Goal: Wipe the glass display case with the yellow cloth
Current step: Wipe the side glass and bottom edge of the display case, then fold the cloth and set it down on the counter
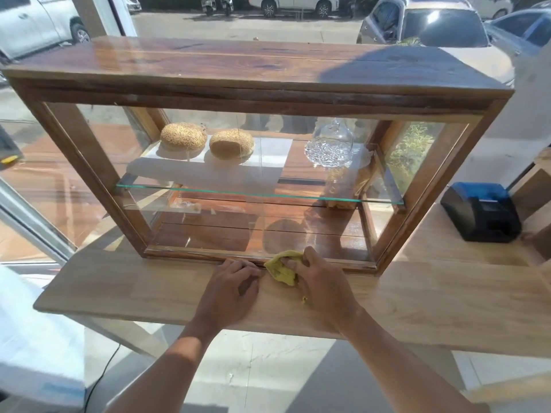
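yellow cloth (281,268): largely covered by right hand (317,281), only a bunched part showed | left hand (232,286): fingertips tucked out of sight at case's (256,73) bottom rail | printer (480,211): markings unreadable | cars (429,25): cut off at top edge

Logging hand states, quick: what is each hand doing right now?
Left hand: open, fingertips resting at the display case's bottom rail.
Right hand: gripping the yellow cloth.
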